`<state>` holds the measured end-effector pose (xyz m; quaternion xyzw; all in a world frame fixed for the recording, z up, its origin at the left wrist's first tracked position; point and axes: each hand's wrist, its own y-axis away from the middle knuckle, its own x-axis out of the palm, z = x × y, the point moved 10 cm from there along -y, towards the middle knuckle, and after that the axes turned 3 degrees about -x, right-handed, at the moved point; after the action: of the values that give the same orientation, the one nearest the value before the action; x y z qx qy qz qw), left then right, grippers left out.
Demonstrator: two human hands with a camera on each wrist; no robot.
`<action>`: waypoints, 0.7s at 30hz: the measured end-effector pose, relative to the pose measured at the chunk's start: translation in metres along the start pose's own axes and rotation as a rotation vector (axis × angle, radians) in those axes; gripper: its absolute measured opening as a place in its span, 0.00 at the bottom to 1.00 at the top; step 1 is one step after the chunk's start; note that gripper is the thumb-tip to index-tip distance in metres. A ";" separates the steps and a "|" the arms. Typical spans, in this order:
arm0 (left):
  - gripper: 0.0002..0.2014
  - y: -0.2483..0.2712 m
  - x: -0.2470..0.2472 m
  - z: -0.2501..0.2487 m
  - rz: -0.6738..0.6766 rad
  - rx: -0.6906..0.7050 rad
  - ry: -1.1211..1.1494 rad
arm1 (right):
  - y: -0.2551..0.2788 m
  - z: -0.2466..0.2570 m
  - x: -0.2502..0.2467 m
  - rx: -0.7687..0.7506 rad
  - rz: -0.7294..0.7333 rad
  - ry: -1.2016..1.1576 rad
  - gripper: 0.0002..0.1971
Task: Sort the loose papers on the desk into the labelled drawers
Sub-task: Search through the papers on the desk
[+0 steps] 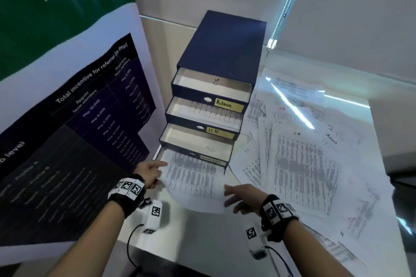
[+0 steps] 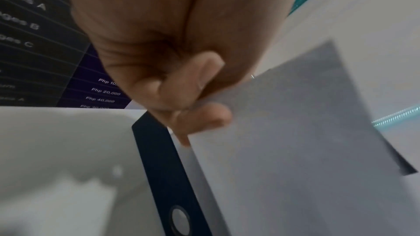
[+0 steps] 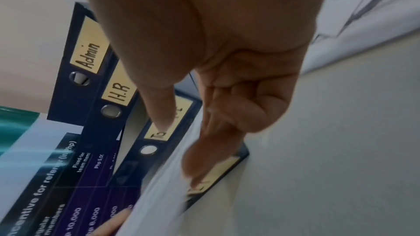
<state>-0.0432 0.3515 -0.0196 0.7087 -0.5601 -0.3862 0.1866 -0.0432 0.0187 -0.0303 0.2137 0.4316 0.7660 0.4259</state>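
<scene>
A dark blue drawer unit (image 1: 222, 45) stands on the desk with its four drawers pulled out stepwise. Yellow labels read Admin (image 1: 225, 104) and H.R (image 1: 216, 131); a third label (image 1: 211, 159) is blurred. A printed sheet (image 1: 193, 177) lies half over the lowest drawer (image 1: 161, 153) and hangs past its front. My left hand (image 1: 153, 173) pinches the sheet's left edge between thumb and fingers, as the left wrist view confirms with the hand (image 2: 204, 100) on the sheet (image 2: 295, 141). My right hand (image 1: 234, 195) hovers at the sheet's right edge with loose fingers, holding nothing.
Several loose printed papers (image 1: 304, 153) are spread over the desk right of the drawers, some marked H.R or Admin. A large standing poster (image 1: 67, 119) walls off the left side. A beaded blind cord (image 1: 286, 7) hangs behind. Bare desk (image 1: 202, 243) lies in front.
</scene>
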 end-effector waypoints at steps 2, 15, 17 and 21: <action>0.18 -0.011 -0.001 -0.009 -0.084 0.041 -0.046 | -0.001 -0.007 -0.036 -0.040 -0.095 0.032 0.18; 0.13 0.027 0.013 -0.065 -0.545 0.348 -0.196 | 0.013 -0.058 -0.284 0.079 -0.943 0.371 0.31; 0.20 0.050 0.051 -0.094 -0.389 0.524 -0.239 | 0.014 -0.075 -0.303 0.200 -0.943 0.443 0.45; 0.29 0.062 0.183 -0.119 0.231 0.543 -0.243 | 0.004 -0.085 -0.317 0.135 -0.894 0.304 0.59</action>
<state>0.0205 0.1415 0.0369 0.6131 -0.7377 -0.2806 -0.0351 0.0686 -0.2882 -0.0594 -0.0802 0.5874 0.5005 0.6309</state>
